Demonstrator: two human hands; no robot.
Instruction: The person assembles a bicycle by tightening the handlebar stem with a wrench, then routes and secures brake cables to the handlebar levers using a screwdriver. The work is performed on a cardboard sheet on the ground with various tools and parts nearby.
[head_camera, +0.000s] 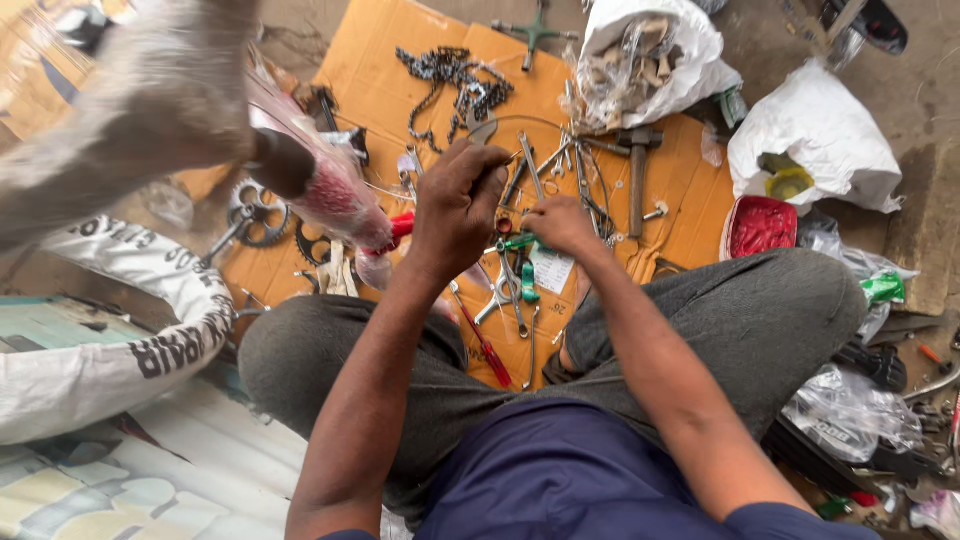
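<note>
Person sat cross-legged on the ground, both forearms reaching out over a sheet of orange cardboard (690, 215) strewn with tools. Left hand (455, 205) was curled into a loose fist, knuckles up, fingers folded down among the spanners (535, 165); what it gripped, if anything, could not be told from above. Right hand (562, 222) lay just beside it, fingers bent and pinched close on a small green-handled tool (518, 242) that stuck out toward the left hand. A red-handled screwdriver (485, 350) lay on the cardboard between the knees, near a second green-handled tool (529, 283). A bicycle chain (450, 85) sat heaped at the far side of the sheet, a hammer (637, 165) to the right of the hands (head away from the person). Chainrings (258, 213) lay off to the left, partly under a plastic-wrapped bundle (335, 190). White bags (815, 135) stood well apart at the far right.
</note>
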